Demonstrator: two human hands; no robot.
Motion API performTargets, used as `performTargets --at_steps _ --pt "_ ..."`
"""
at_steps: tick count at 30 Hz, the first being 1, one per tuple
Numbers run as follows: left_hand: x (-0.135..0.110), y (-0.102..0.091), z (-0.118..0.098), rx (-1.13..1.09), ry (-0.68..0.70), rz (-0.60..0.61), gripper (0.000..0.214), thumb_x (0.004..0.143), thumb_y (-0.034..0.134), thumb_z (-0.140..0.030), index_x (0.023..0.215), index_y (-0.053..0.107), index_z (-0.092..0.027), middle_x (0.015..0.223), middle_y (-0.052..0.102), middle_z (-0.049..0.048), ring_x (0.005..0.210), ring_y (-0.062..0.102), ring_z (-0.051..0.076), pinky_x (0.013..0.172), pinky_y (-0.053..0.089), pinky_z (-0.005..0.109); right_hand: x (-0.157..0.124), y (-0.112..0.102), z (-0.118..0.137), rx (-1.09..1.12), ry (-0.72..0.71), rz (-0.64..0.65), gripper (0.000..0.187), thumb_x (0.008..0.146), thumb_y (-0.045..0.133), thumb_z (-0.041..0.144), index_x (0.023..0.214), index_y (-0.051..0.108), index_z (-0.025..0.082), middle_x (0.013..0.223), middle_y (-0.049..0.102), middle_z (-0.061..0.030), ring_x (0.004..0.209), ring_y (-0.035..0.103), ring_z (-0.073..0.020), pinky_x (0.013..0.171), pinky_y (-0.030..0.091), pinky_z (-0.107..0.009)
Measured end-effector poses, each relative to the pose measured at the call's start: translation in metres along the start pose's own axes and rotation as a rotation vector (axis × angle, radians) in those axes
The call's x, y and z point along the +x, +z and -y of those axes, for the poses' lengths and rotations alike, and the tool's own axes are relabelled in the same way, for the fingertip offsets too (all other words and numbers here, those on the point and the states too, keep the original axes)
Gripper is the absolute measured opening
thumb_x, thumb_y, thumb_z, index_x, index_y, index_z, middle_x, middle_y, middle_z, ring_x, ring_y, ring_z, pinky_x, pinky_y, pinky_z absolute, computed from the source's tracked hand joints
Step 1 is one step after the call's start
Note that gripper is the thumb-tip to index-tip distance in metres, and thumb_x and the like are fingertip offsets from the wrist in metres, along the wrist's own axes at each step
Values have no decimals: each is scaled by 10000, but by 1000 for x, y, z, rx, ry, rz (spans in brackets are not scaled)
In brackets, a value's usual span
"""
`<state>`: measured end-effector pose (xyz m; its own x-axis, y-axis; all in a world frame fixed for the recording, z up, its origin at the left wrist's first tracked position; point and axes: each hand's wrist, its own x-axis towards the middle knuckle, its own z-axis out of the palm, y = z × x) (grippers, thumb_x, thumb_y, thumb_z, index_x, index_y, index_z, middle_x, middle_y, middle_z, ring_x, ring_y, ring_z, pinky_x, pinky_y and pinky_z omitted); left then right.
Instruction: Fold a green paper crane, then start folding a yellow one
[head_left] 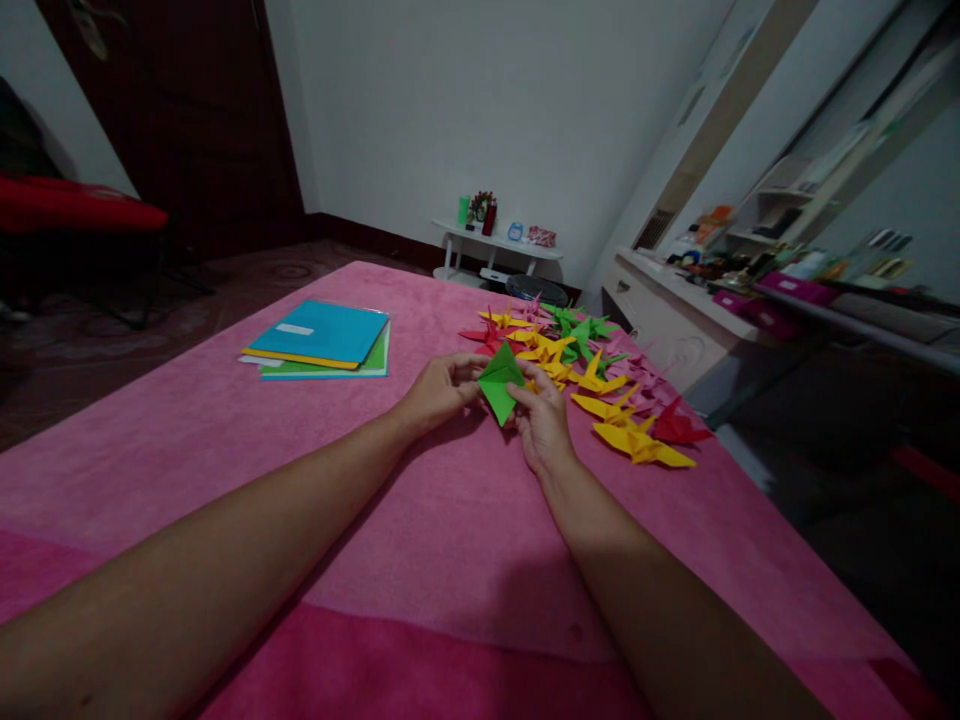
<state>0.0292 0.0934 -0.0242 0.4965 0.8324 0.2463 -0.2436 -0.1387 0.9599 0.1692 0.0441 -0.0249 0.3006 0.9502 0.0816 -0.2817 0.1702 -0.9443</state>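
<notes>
A folded green paper piece [499,383] is held up just above the pink cloth between both hands. My left hand [439,390] pinches its left edge with thumb and fingers closed. My right hand [541,425] grips its lower right side from below, fingers closed on the paper. Just beyond the hands lies a spread of several finished paper cranes [600,385] in yellow, green, red and pink.
A stack of coloured paper sheets [322,340], blue on top, lies at the back left of the pink cloth [420,540]. A white dresser [660,310] with clutter stands right. A small white shelf [495,245] and a dark door [187,120] are behind.
</notes>
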Motion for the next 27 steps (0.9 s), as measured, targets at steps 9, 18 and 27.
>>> performTargets --at_steps 9,18,27 --pt "-1 -2 -7 80 48 -184 297 747 684 -390 686 679 -100 528 604 13 449 498 80 432 340 190 -4 -1 4 -136 -247 -24 357 792 609 507 916 658 177 561 507 59 394 366 -54 371 274 -189" --pt "-2 4 -10 51 55 -174 335 731 694 -435 752 713 -102 636 648 27 541 525 105 522 386 216 -8 0 5 -361 -423 -22 194 774 664 338 718 669 153 616 565 19 567 466 -112 537 365 -238" --pt "-6 16 -15 92 46 -156 284 743 658 -389 720 687 -108 634 614 12 565 518 112 539 389 218 -12 3 8 -208 -375 10 170 788 655 341 764 652 172 642 557 28 576 477 -104 535 370 -223"
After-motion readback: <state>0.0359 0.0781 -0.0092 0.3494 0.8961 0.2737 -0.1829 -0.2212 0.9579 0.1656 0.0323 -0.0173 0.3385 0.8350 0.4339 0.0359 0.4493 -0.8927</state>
